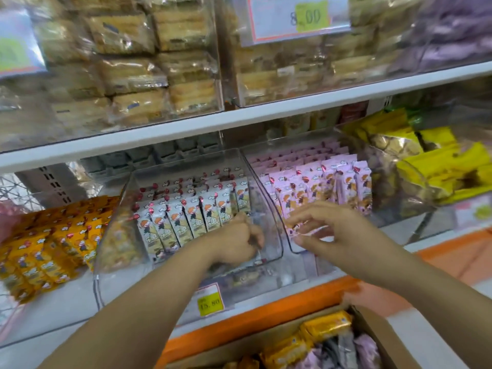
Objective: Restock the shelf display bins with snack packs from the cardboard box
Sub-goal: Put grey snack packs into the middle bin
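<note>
Reaching into the lower shelf, I have my left hand (237, 243) inside the middle clear bin (270, 253), its fingers curled tight at the right end of the front row of white snack packs (186, 217). Something dark shows between those fingers, but I cannot tell what it is or whether I am gripping it. My right hand (330, 230) is at the front of the neighbouring clear bin (250, 162), fingers bent and spread before the pink snack packs (314, 182). Blur hides whether thumb and forefinger pinch one. Both bins hold their packs upright in rows, the white ones filling only the left and back of theirs.

Orange snack packs (66, 235) lie in rows to the left. Yellow packets (439, 166) fill a bin on the right. A yellow price tag (210, 302) reading 15.80 is fixed to the front of the middle bin.

The cardboard box (383, 339) stands open below my forearms, against the orange shelf edge (266, 318), with yellow packs (327, 326) and purple packs (367, 350) inside. On the white shelf (266, 113) above, clear bins hold pale biscuit packs (159, 62) under a price card (298, 17).
</note>
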The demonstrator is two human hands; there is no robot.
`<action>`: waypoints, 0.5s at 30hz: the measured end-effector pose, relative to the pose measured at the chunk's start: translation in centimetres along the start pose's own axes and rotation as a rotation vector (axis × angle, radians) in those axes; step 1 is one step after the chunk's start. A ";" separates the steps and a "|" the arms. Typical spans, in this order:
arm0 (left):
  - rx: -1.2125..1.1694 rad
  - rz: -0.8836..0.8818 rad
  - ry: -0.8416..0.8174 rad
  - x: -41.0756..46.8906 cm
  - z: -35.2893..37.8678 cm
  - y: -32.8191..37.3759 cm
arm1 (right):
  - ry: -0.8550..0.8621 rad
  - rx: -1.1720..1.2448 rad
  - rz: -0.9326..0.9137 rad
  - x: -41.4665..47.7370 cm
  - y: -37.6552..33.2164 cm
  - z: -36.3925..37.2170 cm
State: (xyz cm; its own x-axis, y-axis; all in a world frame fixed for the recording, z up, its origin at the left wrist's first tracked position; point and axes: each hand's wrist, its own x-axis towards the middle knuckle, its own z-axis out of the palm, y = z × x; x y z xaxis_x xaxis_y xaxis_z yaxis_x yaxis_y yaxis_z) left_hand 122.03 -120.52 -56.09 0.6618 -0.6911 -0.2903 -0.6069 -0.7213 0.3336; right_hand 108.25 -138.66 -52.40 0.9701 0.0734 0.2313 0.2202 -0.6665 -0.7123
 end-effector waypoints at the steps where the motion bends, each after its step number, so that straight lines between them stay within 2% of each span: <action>1: -0.014 -0.004 0.013 0.1 0.0 0.0 | -0.015 -0.019 -0.005 0.0 0.0 0.0; 6: -0.241 -0.013 0.220 -1.2 -1.0 -0.5 | -0.062 -0.053 0.009 1.0 -0.8 -0.5; 10: -0.538 -0.050 0.210 -3.3 -2.2 -1.2 | -0.112 -0.075 0.011 1.7 -1.4 -0.2; 15: -0.742 -0.149 0.344 -4.3 -3.2 -2.1 | -0.117 -0.067 0.030 2.3 -1.6 0.0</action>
State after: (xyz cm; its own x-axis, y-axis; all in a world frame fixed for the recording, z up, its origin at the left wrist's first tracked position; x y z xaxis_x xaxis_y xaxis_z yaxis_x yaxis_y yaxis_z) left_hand 121.91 -115.89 -52.65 0.8832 -0.4511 -0.1281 -0.1338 -0.5042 0.8532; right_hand 110.08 -137.47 -50.72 0.9822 0.1361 0.1291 0.1876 -0.7171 -0.6712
